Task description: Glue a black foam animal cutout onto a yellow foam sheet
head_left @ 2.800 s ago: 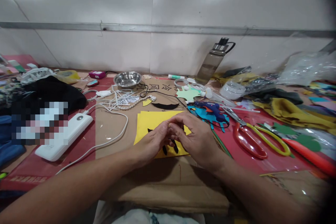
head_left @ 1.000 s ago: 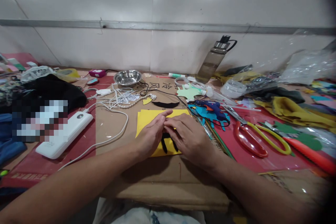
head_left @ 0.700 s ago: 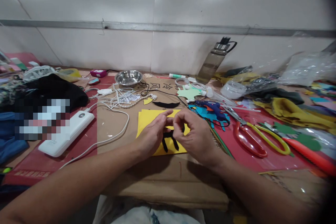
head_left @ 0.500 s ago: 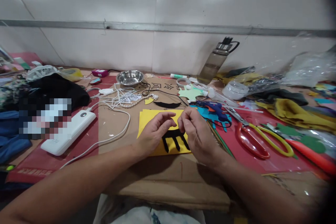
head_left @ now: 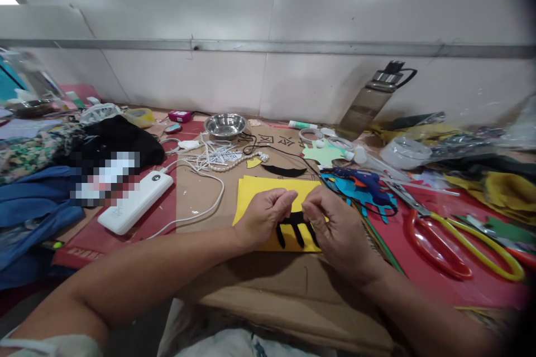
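The left hand (head_left: 268,215) and right hand (head_left: 340,231) are half closed, fingertips bunched; whether either pinches anything, I cannot tell. Between and beneath them, the black pronged piece (head_left: 297,235) is laid on the yellow sheet (head_left: 251,191), prongs toward its near edge; fixing is unclear. A black crescent (head_left: 283,170) lies off the sheet, past its far edge.

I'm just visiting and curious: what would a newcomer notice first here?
Probably the bright yellow sheet at the centre, bearing a black cutout, with the left hand and right hand close together over it. Next, perhaps, the big scissors with red and yellow handles on the right, and the bottle at the back right, near the wall.
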The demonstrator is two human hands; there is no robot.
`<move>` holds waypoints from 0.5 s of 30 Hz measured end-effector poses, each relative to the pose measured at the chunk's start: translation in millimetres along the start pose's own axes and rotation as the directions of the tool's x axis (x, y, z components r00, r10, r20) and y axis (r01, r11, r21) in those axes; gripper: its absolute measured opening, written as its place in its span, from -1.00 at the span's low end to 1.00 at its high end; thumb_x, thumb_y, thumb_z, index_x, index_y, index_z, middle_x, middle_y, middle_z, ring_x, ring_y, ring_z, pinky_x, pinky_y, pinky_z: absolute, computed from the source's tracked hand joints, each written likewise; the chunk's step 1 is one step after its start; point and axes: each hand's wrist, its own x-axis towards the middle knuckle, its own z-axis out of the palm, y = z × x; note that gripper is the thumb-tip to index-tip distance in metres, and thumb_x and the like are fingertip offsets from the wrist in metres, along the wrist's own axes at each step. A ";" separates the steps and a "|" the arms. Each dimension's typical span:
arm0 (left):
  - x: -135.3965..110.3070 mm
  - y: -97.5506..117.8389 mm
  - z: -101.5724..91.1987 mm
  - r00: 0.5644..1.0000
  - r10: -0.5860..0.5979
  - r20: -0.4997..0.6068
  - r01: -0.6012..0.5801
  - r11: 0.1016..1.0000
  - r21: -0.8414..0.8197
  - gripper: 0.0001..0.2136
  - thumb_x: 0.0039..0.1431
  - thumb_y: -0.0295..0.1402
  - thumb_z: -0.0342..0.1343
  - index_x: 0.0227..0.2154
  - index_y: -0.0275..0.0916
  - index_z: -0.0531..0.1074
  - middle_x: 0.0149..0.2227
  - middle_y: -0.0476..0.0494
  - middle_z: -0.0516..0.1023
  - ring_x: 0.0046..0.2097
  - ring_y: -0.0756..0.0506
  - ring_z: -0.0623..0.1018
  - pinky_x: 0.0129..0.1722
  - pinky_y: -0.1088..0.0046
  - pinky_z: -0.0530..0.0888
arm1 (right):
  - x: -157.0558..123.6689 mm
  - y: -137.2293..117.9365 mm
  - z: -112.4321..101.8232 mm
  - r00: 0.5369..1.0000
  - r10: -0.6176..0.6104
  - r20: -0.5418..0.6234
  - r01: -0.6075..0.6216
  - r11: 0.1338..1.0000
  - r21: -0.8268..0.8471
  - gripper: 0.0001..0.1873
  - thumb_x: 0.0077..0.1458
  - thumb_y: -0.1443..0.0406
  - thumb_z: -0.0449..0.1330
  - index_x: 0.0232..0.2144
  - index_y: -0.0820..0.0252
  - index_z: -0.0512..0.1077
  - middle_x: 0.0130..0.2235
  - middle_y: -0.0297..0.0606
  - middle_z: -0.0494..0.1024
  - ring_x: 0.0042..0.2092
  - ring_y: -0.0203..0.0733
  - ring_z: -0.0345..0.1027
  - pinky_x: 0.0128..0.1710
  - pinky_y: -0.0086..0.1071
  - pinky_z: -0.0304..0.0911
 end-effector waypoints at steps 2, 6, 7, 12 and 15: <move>3.8 0.1 1.9 0.999 0.023 -0.040 -0.025 0.999 -0.036 -0.56 0.22 0.03 -0.04 -0.60 -0.21 0.17 -0.58 0.07 0.16 -0.49 0.03 0.18 -0.41 0.45 0.20 | -1.2 1.3 0.9 0.999 -0.014 -0.048 0.016 0.999 0.039 -0.80 0.27 0.30 0.06 -0.44 0.13 0.28 -0.45 -0.35 0.36 -0.43 -0.28 0.25 -0.44 -0.41 0.18; 9.0 2.2 7.4 0.998 0.018 -0.053 -0.027 0.985 -0.173 -0.59 0.14 0.06 0.07 -0.47 -0.22 0.23 -0.55 0.10 0.23 -0.48 0.05 0.24 -0.43 0.49 0.24 | -2.7 5.6 3.0 0.996 0.034 -0.086 -0.027 0.996 0.084 -0.87 0.23 0.30 0.13 -0.40 0.13 0.35 -0.39 -0.30 0.44 -0.36 -0.23 0.33 -0.38 -0.37 0.25; 9.4 2.8 8.8 0.999 0.008 -0.031 -0.015 0.974 -0.226 -0.58 0.10 0.06 0.12 -0.45 -0.23 0.24 -0.54 0.10 0.25 -0.48 0.06 0.26 -0.44 0.50 0.25 | -2.7 7.0 3.1 0.993 0.067 -0.093 -0.059 0.994 0.094 -0.88 0.22 0.29 0.14 -0.40 0.13 0.36 -0.39 -0.29 0.45 -0.36 -0.23 0.34 -0.39 -0.36 0.26; 8.5 0.6 12.2 0.998 -0.030 0.064 0.053 0.920 -0.388 -0.58 0.03 0.01 0.24 -0.41 -0.28 0.30 -0.54 0.06 0.34 -0.50 0.08 0.33 -0.45 0.52 0.30 | -2.2 16.5 1.1 0.972 0.217 -0.090 -0.212 0.975 0.063 -0.89 0.20 0.24 0.18 -0.37 0.13 0.43 -0.38 -0.31 0.48 -0.40 -0.23 0.37 -0.42 -0.36 0.29; 7.6 -6.8 11.5 0.997 -0.072 0.039 0.082 0.904 -0.419 -0.57 0.04 0.03 0.21 -0.40 -0.27 0.29 -0.53 0.06 0.35 -0.50 0.09 0.35 -0.46 0.54 0.30 | -2.7 21.9 1.7 0.988 0.152 -0.037 -0.152 0.988 -0.008 -0.87 0.22 0.26 0.14 -0.34 0.12 0.47 -0.34 -0.28 0.54 -0.33 -0.19 0.43 -0.31 -0.32 0.33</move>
